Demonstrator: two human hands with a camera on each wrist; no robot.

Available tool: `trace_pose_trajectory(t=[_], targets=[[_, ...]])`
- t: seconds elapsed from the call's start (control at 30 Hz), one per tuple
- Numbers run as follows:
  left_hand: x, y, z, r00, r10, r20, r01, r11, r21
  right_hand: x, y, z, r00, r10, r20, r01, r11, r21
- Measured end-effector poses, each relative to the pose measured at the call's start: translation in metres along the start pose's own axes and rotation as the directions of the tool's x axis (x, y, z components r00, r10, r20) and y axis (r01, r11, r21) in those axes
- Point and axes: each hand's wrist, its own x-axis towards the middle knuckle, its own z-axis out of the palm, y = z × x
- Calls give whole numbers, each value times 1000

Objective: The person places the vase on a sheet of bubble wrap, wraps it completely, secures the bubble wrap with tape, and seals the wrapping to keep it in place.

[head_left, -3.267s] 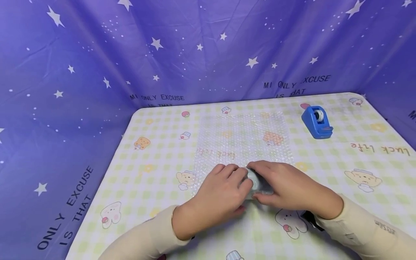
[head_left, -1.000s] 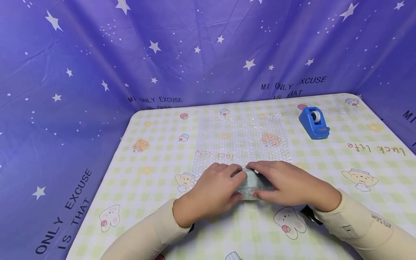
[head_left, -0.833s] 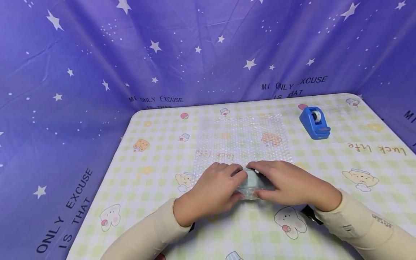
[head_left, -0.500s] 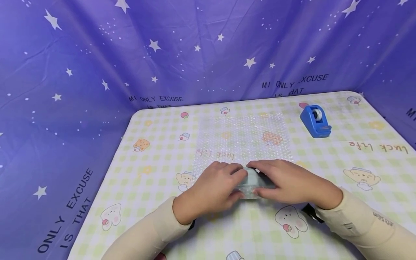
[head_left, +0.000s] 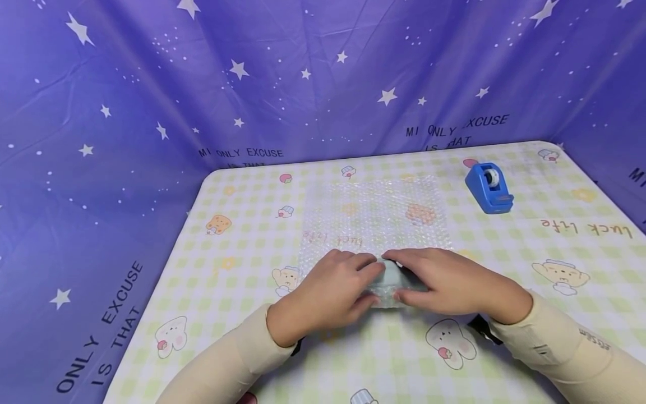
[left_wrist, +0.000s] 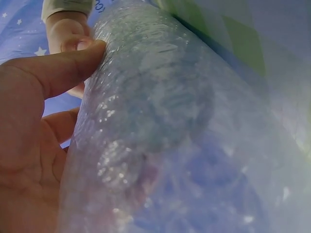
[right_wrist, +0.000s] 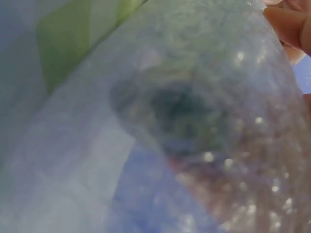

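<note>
A clear bubble wrap sheet (head_left: 373, 210) lies flat in the middle of the table, its near end turned up over a pale green, rounded object (head_left: 391, 273). My left hand (head_left: 328, 292) grips the wrapped object from the left, thumb on the near side and fingers over the top. From the right, my right hand (head_left: 446, 280) holds it likewise. In the left wrist view the object (left_wrist: 165, 104) shows blurred through the bubble wrap (left_wrist: 141, 48). Through the wrap in the right wrist view, the object (right_wrist: 189, 116) has a dark round end. Its exact kind is unclear.
A blue tape dispenser (head_left: 489, 188) with a roll of tape stands at the back right of the table. A green and white checked tablecloth (head_left: 242, 314) with cartoon prints covers the table. Purple star-patterned curtain (head_left: 282, 95) hangs behind and at both sides.
Since the earliest frame, my left thumb has moved up onto the near side, and bubble wrap now shows over the object's near face. In the last second both hands have stayed almost still.
</note>
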Motion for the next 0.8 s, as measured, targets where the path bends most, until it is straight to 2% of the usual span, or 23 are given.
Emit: trace_pose_trajectory(t=[0.23, 0.53, 0.67, 0.8], targets=[[0, 0, 2, 1000, 9, -14, -9, 1000, 5, -2, 0, 0, 1000, 7, -14, -8, 999, -47], [0, -2, 3, 1000, -5, -26, 5, 1000, -15, -2, -10, -7, 991, -50, -126, 35, 993, -117], [0, -3, 2, 1000, -7, -17, 6, 1000, -21, -1, -14, -10, 977, -119, -177, 94, 986, -141], [1, -5, 2, 1000, 9, -20, -10, 999, -32, -1, -18, -12, 953, -200, -227, 164, 972, -166]])
